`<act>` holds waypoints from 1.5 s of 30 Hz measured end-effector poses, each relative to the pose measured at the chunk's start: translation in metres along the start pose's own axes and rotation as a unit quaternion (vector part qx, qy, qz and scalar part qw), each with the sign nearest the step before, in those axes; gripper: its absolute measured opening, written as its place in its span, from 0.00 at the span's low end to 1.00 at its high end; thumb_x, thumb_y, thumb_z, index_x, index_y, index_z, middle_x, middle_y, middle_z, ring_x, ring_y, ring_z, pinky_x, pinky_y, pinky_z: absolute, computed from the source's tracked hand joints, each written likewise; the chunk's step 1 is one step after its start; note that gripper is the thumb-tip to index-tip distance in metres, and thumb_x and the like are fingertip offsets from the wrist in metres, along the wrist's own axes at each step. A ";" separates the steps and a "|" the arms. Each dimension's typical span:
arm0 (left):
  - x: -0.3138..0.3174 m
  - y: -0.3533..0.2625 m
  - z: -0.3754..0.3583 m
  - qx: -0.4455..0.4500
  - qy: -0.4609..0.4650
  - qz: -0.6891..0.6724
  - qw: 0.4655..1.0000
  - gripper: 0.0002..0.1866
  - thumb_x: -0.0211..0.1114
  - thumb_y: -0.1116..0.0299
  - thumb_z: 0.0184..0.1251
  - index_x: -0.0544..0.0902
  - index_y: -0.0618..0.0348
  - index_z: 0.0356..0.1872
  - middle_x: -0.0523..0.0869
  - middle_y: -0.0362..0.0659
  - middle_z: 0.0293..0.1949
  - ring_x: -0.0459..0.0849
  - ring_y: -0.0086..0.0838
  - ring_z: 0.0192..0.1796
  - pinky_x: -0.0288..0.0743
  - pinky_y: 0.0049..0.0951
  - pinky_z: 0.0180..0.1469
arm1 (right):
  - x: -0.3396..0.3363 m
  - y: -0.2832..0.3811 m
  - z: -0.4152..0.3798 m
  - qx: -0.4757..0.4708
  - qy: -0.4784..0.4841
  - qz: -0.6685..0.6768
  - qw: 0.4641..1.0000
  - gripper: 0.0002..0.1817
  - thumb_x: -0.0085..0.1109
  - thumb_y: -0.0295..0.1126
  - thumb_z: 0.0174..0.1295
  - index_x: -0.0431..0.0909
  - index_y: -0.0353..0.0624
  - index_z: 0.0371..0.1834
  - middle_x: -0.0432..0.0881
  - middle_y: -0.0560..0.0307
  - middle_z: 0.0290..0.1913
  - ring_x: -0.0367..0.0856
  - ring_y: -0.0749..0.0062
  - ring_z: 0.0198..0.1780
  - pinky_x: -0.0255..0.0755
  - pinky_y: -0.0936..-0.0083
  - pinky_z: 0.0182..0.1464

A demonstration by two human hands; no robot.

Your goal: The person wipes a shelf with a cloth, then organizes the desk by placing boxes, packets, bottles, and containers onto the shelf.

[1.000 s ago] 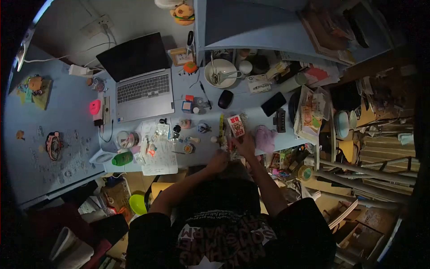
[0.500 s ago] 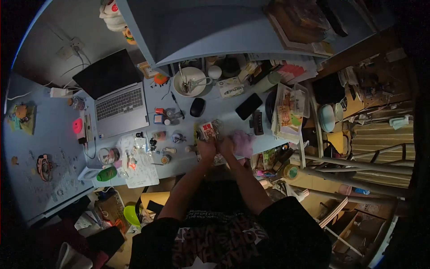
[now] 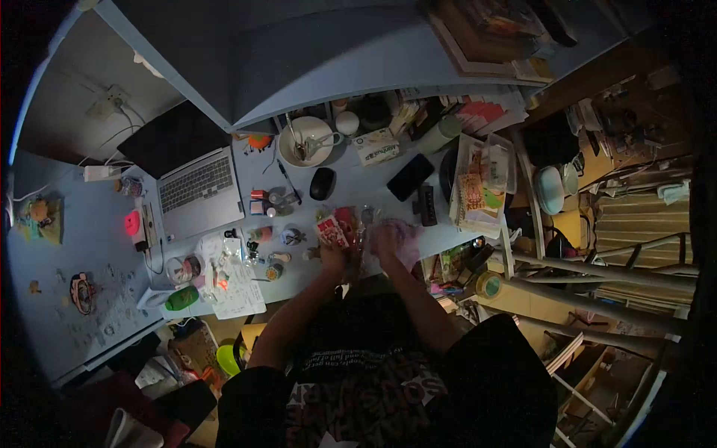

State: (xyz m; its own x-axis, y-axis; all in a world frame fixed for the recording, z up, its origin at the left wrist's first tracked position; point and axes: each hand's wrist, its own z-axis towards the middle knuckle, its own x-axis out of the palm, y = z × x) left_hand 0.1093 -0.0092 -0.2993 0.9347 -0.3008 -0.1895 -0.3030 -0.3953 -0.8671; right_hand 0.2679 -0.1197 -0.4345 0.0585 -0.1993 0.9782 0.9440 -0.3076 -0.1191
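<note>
At the desk's front edge, my left hand point(image 3: 333, 257) is closed on a red and white packet point(image 3: 331, 231), whose printed face points up. Clear crinkled plastic point(image 3: 364, 224) lies between my hands, with some red beneath it. My right hand point(image 3: 384, 242) rests at the left side of a sheer purple pouch point(image 3: 405, 240); its fingers are too dark and blurred to read. Just left of my left hand are small jars and a blue-grey item point(image 3: 292, 236). A black mouse point(image 3: 323, 184) lies behind the packet.
An open laptop point(image 3: 198, 183) stands at the left, papers point(image 3: 233, 280) in front of it. Behind are a white bowl point(image 3: 310, 142) and a tissue pack point(image 3: 376, 146). A phone point(image 3: 410, 178) and stacked notebooks point(image 3: 475, 187) lie right. A shelf point(image 3: 336, 82) overhangs the back.
My hands have moved apart. The packet has shifted left with my left hand, and my right hand is now over the purple pouch's edge. The whole view has turned slightly.
</note>
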 end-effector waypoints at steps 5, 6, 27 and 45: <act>0.002 0.117 0.035 -0.062 0.089 -0.009 0.994 0.18 0.52 0.60 0.68 0.75 0.67 0.47 0.82 0.52 0.38 0.81 0.41 0.39 0.73 0.43 0.37 | 0.111 -0.078 0.045 0.202 -0.412 -0.812 0.360 0.40 0.62 0.62 0.46 0.72 0.35 0.49 0.75 0.42 0.49 0.71 0.50 0.54 0.64 0.58 0.55; -0.001 0.163 0.067 -0.057 0.167 -0.108 0.978 0.20 0.55 0.60 0.67 0.73 0.64 0.52 0.81 0.52 0.43 0.80 0.43 0.42 0.74 0.44 0.39 | 0.098 -0.081 0.041 0.202 -0.412 -0.812 0.360 0.40 0.62 0.62 0.46 0.72 0.35 0.49 0.75 0.42 0.49 0.71 0.50 0.54 0.64 0.58 0.55; -0.008 0.070 0.009 -0.017 0.039 -0.067 0.997 0.19 0.52 0.60 0.69 0.71 0.61 0.55 0.80 0.45 0.39 0.77 0.30 0.40 0.72 0.33 0.39 | 0.081 -0.086 0.028 0.248 -0.320 -0.852 0.331 0.46 0.58 0.55 0.55 0.56 0.27 0.64 0.76 0.45 0.39 0.75 0.55 0.40 0.71 0.59 0.44; -0.029 0.126 0.031 -0.019 0.191 0.205 0.960 0.12 0.57 0.62 0.65 0.77 0.60 0.43 0.80 0.46 0.35 0.79 0.34 0.36 0.73 0.40 0.33 | 0.052 -0.101 0.010 0.107 -0.426 -0.831 0.341 0.44 0.66 0.58 0.46 0.65 0.33 0.56 0.76 0.46 0.44 0.78 0.60 0.37 0.72 0.58 0.41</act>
State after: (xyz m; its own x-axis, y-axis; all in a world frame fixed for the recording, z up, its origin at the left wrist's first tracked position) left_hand 0.0502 -0.0238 -0.4170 0.6018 -0.7310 -0.3218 -0.6434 -0.2051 -0.7375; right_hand 0.1790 -0.0902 -0.3703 -0.6286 0.4558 -0.6302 -0.1007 0.7557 0.6471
